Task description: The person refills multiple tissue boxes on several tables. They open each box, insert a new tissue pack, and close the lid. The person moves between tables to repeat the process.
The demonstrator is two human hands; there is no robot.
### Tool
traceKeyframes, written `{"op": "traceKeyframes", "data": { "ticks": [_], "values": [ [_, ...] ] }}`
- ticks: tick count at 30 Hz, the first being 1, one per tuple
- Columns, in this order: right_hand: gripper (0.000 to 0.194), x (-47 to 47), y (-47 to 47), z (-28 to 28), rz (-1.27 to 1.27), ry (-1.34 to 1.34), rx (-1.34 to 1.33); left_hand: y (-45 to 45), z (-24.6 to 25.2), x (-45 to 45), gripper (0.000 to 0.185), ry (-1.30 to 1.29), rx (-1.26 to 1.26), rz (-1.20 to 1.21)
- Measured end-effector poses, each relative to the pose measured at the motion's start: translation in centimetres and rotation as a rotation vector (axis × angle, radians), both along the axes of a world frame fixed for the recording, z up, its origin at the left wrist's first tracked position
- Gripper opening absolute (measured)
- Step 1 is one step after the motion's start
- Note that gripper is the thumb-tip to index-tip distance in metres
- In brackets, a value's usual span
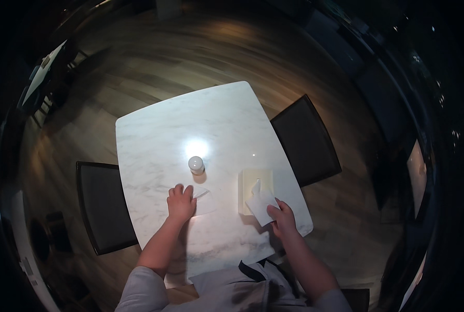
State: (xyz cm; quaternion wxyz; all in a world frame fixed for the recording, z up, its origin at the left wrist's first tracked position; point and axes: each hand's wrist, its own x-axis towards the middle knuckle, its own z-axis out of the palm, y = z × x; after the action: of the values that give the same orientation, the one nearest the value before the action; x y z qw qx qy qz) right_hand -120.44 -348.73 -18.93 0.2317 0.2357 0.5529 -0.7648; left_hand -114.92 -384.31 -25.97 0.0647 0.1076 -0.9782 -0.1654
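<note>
My right hand pinches a white tissue at its lower right corner. The tissue lies over the pale yellow tissue box, and a tuft of tissue stands up at the box's slot. On the white marble-look table, my left hand rests palm down on the left edge of another white tissue, which is flat with a folded upper corner. Just beyond my left hand stands a small white cylindrical container, with a bright light reflection on the tabletop behind it.
A dark chair stands at the table's left side and another dark chair at its right. Part of a further dark seat shows at the lower right. Another table with chairs is far off at the upper left, on the wood-look floor.
</note>
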Motion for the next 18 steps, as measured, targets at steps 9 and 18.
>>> {"op": "traceKeyframes", "data": {
  "ticks": [9, 18],
  "values": [
    [0.015, -8.3, -2.5, -2.5, 0.472, 0.203, 0.458, -5.1, 2.2, -0.4, 0.016, -0.036, 0.653, 0.114],
    [0.018, -3.7, -8.0, -4.4, 0.56, 0.395, 0.385, -6.5, 2.2, -3.3, 0.024, 0.003, 0.558, 0.161]
  ]
}}
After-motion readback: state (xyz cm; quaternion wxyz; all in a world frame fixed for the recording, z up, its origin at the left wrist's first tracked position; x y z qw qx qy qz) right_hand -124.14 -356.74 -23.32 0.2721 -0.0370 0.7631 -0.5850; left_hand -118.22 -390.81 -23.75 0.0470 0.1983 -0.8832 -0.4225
